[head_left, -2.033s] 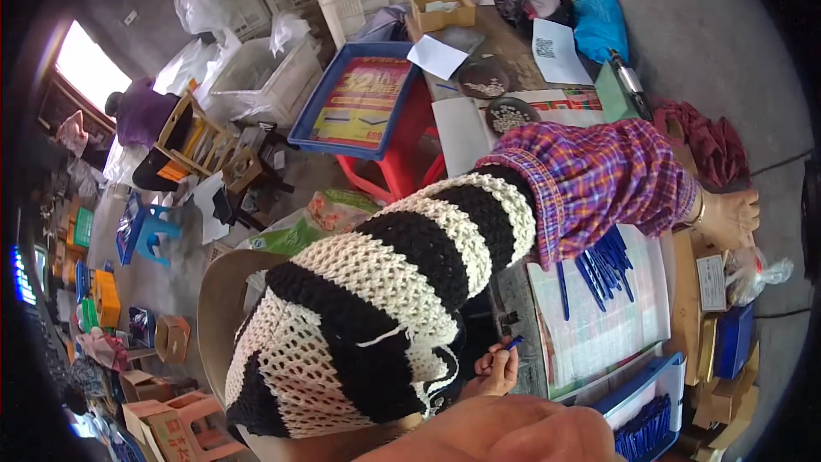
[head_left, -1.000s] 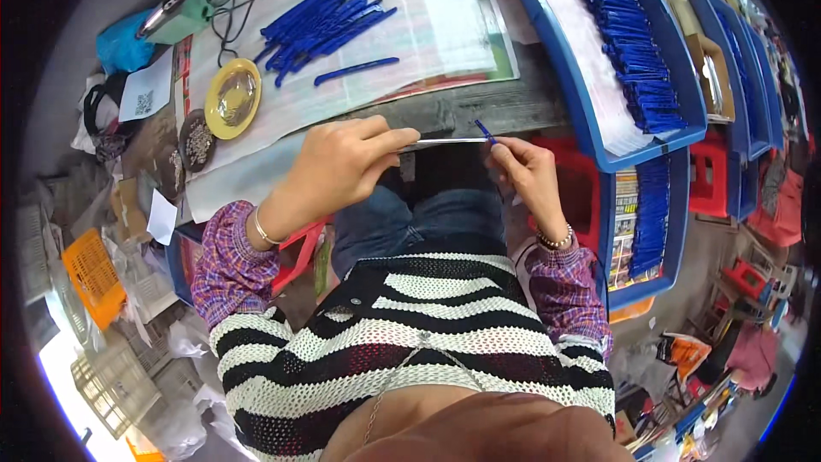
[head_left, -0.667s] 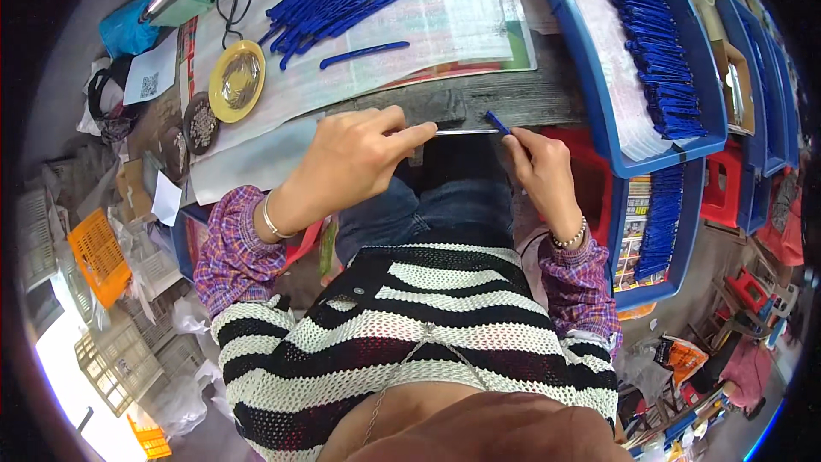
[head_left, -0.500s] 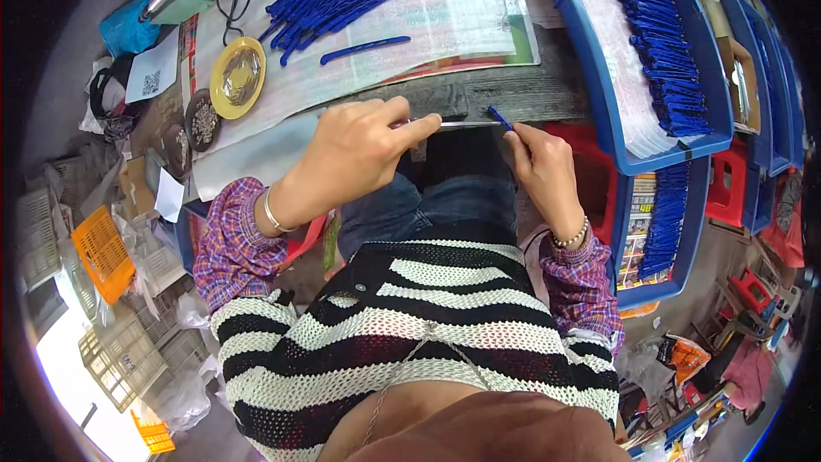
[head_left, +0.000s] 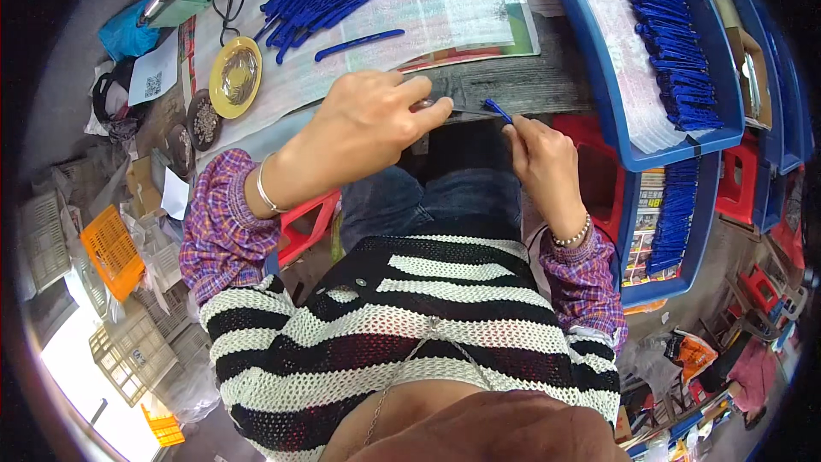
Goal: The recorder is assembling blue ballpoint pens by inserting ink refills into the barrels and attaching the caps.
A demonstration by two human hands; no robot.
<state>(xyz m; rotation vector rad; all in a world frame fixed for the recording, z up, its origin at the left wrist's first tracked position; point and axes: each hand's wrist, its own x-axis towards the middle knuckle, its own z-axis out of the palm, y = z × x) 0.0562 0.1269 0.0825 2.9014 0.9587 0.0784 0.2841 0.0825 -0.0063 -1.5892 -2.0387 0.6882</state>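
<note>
My left hand (head_left: 372,115) pinches a thin metal tool (head_left: 469,110) between thumb and forefinger, its shaft pointing right. The kind of tool is not plain. In the fingertips of my right hand (head_left: 547,162) is a slim blue piece (head_left: 494,109), its far end sticking out up and left. The tool's tip is at or beside this blue piece; whether they touch I cannot tell. Both hands are above my lap at the table's near edge. Beyond them lie a loose pile of similar slim blue pieces (head_left: 325,0) and one single blue piece (head_left: 359,44) with a bent end.
A blue tray (head_left: 674,156) with rows of blue pieces stands at right, another blue tray (head_left: 654,293) below it. A yellow dish (head_left: 219,92) and dark round dishes (head_left: 203,120) sit at the table's left. Red stools (head_left: 590,133) are under the table edge.
My left hand has moved slightly right and up, and the tool now slants down toward the right. The blue piece in my right hand has shifted a little up and left.
</note>
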